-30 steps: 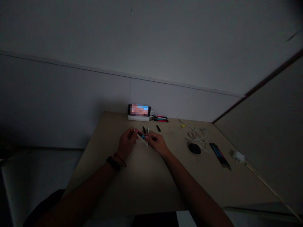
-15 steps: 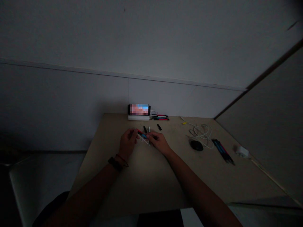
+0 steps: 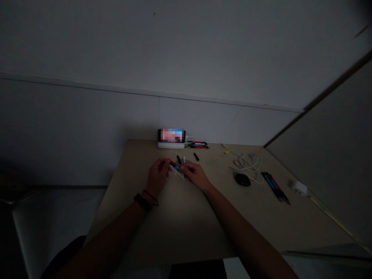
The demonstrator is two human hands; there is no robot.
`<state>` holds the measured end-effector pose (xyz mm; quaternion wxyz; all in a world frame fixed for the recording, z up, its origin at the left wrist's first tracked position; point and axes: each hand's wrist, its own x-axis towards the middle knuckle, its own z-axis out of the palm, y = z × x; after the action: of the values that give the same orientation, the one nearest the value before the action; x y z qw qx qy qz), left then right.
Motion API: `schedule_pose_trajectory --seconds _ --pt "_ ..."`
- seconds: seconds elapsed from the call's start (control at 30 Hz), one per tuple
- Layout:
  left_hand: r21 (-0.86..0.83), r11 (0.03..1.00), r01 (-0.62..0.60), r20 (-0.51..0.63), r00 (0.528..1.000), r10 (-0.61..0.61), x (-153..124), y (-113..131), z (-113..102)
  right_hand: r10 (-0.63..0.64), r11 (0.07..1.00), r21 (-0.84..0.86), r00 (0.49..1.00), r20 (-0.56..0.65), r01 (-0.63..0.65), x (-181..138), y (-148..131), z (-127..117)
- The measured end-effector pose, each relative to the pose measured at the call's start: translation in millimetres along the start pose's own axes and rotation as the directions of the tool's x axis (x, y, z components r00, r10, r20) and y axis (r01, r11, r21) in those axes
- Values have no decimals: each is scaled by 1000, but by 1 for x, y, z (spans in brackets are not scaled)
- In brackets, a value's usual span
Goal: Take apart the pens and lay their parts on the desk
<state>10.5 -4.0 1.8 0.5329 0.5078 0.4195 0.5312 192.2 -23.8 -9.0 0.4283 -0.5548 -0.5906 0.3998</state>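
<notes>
Over the middle of the desk, my left hand [image 3: 158, 173] pinches the red end of a slim red, dark and blue pen [image 3: 173, 164]. My right hand [image 3: 196, 175] has its fingers closed around the blue end of it. Whether this is one pen or two pieces together, I cannot tell in the dim light. Thin white sticks [image 3: 179, 173] show just below, between the hands; what holds them is unclear. Beyond my fingers lie a small black piece [image 3: 178, 159], a white one [image 3: 184, 159] and another black piece [image 3: 196, 157].
At the back, a phone [image 3: 171, 135] with a lit, blurred screen leans on a white block [image 3: 171, 145]. Several pens [image 3: 200, 147] lie beside it. Rightward are a black mouse [image 3: 242, 179], a coiled white cable [image 3: 247, 166], more pens [image 3: 275, 187] and a white plug [image 3: 299, 188].
The view has shifted very slightly. Both hands keep their grip on the pen in almost the same place.
</notes>
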Motion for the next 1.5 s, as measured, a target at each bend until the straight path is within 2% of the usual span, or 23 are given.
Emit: schedule_pose_trajectory --seconds 0.7,1.5 --pt "20 1000 8 13 1000 -9 -1 2 1 -54 995 -76 997 59 58 -1 -4 -1" --pt "44 999 9 8 1000 -9 -1 2 2 -56 993 -102 993 104 66 0 -4 -2"
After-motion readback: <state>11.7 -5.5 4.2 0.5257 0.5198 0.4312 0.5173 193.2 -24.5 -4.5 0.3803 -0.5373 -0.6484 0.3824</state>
